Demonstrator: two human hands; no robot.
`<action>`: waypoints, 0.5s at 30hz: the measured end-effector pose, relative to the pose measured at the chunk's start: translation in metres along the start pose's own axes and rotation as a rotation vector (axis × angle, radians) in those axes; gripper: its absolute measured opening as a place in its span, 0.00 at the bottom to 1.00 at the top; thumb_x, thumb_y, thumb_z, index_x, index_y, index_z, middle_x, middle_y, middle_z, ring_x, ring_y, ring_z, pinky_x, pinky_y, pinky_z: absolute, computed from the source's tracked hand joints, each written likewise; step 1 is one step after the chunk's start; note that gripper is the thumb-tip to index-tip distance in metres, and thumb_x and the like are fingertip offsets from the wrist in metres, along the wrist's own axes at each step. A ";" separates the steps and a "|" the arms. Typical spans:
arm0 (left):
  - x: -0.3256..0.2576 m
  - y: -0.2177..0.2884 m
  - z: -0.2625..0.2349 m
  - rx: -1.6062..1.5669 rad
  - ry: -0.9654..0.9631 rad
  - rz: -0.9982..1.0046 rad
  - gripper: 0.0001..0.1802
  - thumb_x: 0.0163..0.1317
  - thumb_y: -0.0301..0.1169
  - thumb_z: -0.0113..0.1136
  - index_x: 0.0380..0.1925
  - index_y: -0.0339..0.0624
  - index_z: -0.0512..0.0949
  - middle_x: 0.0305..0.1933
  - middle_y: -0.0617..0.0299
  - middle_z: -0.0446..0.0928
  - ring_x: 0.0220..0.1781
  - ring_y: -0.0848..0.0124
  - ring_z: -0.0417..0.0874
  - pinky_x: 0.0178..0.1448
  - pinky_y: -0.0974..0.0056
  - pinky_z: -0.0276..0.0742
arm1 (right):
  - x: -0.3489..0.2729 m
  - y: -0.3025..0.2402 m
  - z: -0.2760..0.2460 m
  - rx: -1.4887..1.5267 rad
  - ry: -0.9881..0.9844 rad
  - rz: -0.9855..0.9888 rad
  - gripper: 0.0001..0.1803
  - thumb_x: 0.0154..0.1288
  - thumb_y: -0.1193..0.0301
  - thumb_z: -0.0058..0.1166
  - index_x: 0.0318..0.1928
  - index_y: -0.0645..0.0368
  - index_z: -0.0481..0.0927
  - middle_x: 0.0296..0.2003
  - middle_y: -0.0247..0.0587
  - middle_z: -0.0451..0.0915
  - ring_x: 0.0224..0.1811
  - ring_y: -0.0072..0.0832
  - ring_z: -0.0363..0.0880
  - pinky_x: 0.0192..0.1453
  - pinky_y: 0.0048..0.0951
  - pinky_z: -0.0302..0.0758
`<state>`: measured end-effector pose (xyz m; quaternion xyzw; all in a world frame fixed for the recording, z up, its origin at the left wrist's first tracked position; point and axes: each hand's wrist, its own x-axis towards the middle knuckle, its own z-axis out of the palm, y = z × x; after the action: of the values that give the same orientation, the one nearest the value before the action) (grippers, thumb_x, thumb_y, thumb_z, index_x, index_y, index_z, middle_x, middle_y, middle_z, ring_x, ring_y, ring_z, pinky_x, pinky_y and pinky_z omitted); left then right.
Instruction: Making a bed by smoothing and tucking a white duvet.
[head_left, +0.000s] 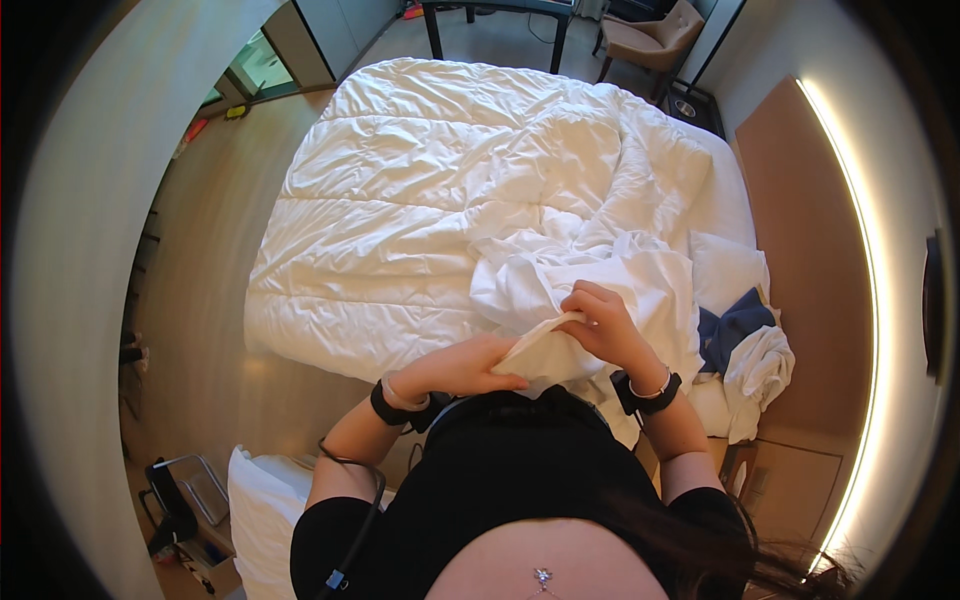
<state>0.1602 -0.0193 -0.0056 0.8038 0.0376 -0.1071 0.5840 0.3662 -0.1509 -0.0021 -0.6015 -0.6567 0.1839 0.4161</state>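
Both hands pinch a white cloth point(545, 345) at waist height over the bed point(400, 230) edge: left hand point(465, 368) low, right hand point(600, 325) higher; fold runs between them, bulk trailing forward-right.

one bed point(330, 300), one duvet point(450, 170), two hands point(455, 368), one armchair point(655, 35), one desk point(500, 10)

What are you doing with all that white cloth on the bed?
A person stands at the side of a bed and holds a piece of white cloth in both hands. The left hand has a grip on its lower edge, and the right hand pinches it from above. The cloth runs into a crumpled heap of white linen on the bed. A white duvet covers the rest of the mattress, and a blue cloth lies near the pillows.
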 end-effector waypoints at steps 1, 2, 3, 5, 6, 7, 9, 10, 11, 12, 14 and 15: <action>0.002 -0.003 0.000 -0.012 -0.100 0.023 0.23 0.64 0.35 0.57 0.57 0.39 0.67 0.50 0.46 0.75 0.47 0.52 0.79 0.51 0.55 0.71 | -0.001 -0.001 -0.001 -0.002 -0.005 -0.002 0.12 0.49 0.75 0.66 0.32 0.61 0.75 0.27 0.42 0.72 0.28 0.39 0.72 0.32 0.32 0.70; 0.005 -0.005 0.002 -0.014 -0.096 0.025 0.23 0.64 0.35 0.57 0.57 0.39 0.67 0.50 0.46 0.75 0.47 0.52 0.79 0.51 0.55 0.71 | -0.002 -0.002 -0.001 0.012 0.027 -0.020 0.12 0.49 0.76 0.66 0.32 0.61 0.75 0.26 0.42 0.71 0.28 0.39 0.72 0.31 0.32 0.69; 0.007 -0.006 0.007 0.068 -0.005 0.097 0.24 0.63 0.33 0.56 0.58 0.42 0.66 0.50 0.46 0.75 0.47 0.49 0.78 0.50 0.54 0.72 | -0.003 -0.002 -0.002 0.027 0.057 -0.038 0.12 0.49 0.76 0.67 0.32 0.61 0.75 0.26 0.42 0.71 0.27 0.38 0.71 0.31 0.32 0.68; 0.013 -0.011 0.018 0.147 0.090 0.167 0.25 0.62 0.32 0.55 0.60 0.44 0.65 0.49 0.47 0.75 0.46 0.47 0.78 0.49 0.53 0.73 | -0.007 0.003 -0.002 0.011 0.057 -0.050 0.12 0.49 0.76 0.67 0.32 0.61 0.75 0.26 0.41 0.70 0.27 0.37 0.71 0.30 0.31 0.68; 0.018 -0.013 0.023 0.251 0.175 0.137 0.26 0.61 0.30 0.54 0.61 0.45 0.64 0.49 0.46 0.75 0.46 0.46 0.77 0.49 0.52 0.73 | -0.009 0.006 -0.003 -0.004 0.061 -0.062 0.12 0.49 0.76 0.67 0.32 0.61 0.76 0.26 0.41 0.70 0.27 0.36 0.70 0.30 0.31 0.67; 0.024 -0.017 0.028 0.355 0.259 0.104 0.28 0.61 0.28 0.53 0.62 0.45 0.62 0.49 0.46 0.75 0.46 0.45 0.77 0.48 0.51 0.74 | -0.012 0.008 -0.003 -0.004 0.057 -0.065 0.12 0.49 0.76 0.67 0.32 0.61 0.76 0.26 0.41 0.70 0.27 0.36 0.70 0.30 0.31 0.67; 0.039 -0.022 0.035 0.360 0.221 0.048 0.27 0.61 0.30 0.52 0.62 0.42 0.63 0.51 0.44 0.74 0.47 0.45 0.77 0.49 0.50 0.74 | -0.019 0.009 -0.004 -0.025 0.053 -0.116 0.12 0.49 0.75 0.67 0.30 0.60 0.76 0.24 0.40 0.69 0.26 0.35 0.70 0.29 0.32 0.67; 0.044 -0.023 0.037 0.365 0.177 -0.007 0.27 0.61 0.32 0.51 0.61 0.38 0.63 0.53 0.42 0.73 0.49 0.45 0.77 0.50 0.50 0.74 | -0.021 0.008 -0.005 -0.024 0.051 -0.117 0.12 0.49 0.75 0.67 0.30 0.60 0.76 0.24 0.40 0.69 0.26 0.35 0.70 0.29 0.32 0.67; 0.047 -0.025 0.039 0.364 0.179 -0.009 0.27 0.61 0.32 0.51 0.61 0.38 0.63 0.53 0.42 0.73 0.49 0.45 0.77 0.50 0.50 0.74 | -0.022 0.006 -0.007 -0.034 0.068 -0.126 0.11 0.49 0.75 0.68 0.30 0.60 0.76 0.24 0.39 0.68 0.25 0.35 0.69 0.28 0.32 0.67; 0.050 -0.021 0.039 0.420 0.342 -0.082 0.29 0.61 0.35 0.53 0.62 0.37 0.62 0.50 0.42 0.74 0.47 0.45 0.78 0.48 0.50 0.75 | -0.025 0.004 -0.011 -0.046 0.087 -0.133 0.11 0.49 0.74 0.68 0.29 0.60 0.76 0.23 0.39 0.67 0.24 0.35 0.69 0.28 0.32 0.66; 0.053 -0.013 0.034 0.473 0.503 -0.155 0.32 0.60 0.37 0.54 0.62 0.36 0.61 0.48 0.42 0.76 0.45 0.45 0.78 0.46 0.49 0.75 | -0.034 0.005 -0.019 -0.089 0.080 -0.143 0.12 0.48 0.74 0.69 0.29 0.60 0.75 0.22 0.38 0.68 0.23 0.34 0.69 0.26 0.31 0.65; 0.052 -0.008 0.025 0.521 0.586 -0.277 0.32 0.59 0.38 0.56 0.61 0.35 0.62 0.45 0.43 0.77 0.43 0.45 0.79 0.44 0.49 0.75 | -0.039 0.005 -0.023 -0.131 0.078 -0.154 0.13 0.48 0.74 0.69 0.28 0.60 0.75 0.22 0.38 0.69 0.22 0.33 0.69 0.25 0.30 0.64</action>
<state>0.2060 -0.0438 -0.0312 0.9084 0.2817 0.0425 0.3059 0.3848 -0.1927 -0.0050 -0.5818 -0.6949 0.0845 0.4141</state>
